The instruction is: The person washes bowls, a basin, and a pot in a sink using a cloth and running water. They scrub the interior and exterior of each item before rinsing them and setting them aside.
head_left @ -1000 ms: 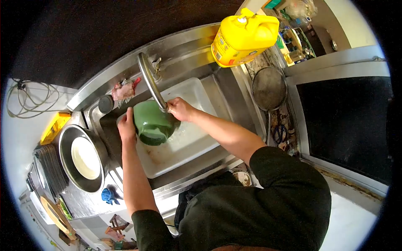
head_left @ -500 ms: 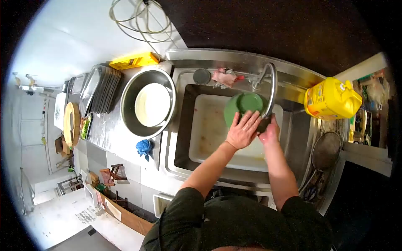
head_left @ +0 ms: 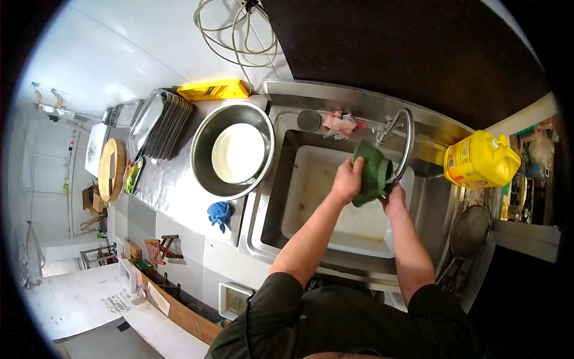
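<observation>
Both hands hold a green bowl [head_left: 372, 173] beneath the curved metal faucet [head_left: 408, 143]. The bowl is tipped on its side, its foot toward the spout. My left hand [head_left: 348, 180] grips the left edge, thumb up and fingers partly hidden. At the lower right of the bowl, my right hand [head_left: 394, 200] is closed on it, mostly below the spout. A white rectangular tub [head_left: 311, 224] sits under them in the steel sink [head_left: 272, 221], with small bits in its bottom.
Left of the sink stands a large steel bowl [head_left: 200, 173] with a white container [head_left: 238, 152] inside. Nearby are a blue cloth [head_left: 219, 213] and stacked dark trays [head_left: 164, 128]. A yellow jug [head_left: 481, 158] and a round strainer [head_left: 470, 231] are at the right.
The green bowl has turned from foot-up to its side. My left hand has moved from lying on the bowl to gripping its left edge. The camera view has shifted.
</observation>
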Demonstrator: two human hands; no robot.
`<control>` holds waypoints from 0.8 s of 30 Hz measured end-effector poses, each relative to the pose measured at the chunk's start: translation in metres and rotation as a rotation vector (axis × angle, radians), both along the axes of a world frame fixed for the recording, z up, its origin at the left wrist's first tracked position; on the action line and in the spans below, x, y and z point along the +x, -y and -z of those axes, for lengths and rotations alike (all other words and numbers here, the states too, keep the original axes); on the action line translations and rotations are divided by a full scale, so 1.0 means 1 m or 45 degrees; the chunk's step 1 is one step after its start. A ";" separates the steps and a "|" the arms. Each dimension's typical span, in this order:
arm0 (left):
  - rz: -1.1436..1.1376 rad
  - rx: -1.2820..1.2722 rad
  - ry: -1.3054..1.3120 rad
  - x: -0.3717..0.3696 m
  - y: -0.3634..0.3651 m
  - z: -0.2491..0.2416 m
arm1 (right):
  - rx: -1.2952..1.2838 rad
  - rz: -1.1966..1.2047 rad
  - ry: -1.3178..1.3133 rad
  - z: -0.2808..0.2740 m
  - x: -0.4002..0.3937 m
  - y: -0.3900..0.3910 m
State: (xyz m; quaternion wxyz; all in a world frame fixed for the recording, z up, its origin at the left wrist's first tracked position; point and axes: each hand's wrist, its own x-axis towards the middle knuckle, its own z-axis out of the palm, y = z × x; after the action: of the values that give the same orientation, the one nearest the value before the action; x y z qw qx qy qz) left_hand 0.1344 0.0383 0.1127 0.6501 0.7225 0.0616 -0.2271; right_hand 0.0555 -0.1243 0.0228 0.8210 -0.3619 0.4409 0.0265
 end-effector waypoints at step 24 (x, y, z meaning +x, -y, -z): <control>-0.166 -0.477 -0.332 -0.055 -0.038 0.057 | 0.056 0.050 0.192 -0.015 -0.045 -0.052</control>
State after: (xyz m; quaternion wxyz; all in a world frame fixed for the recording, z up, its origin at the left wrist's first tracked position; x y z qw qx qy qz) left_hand 0.0790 0.0767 0.0557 0.7726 0.5483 0.1486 -0.2835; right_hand 0.0107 -0.0727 0.0381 0.8599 -0.3361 0.3841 -0.0074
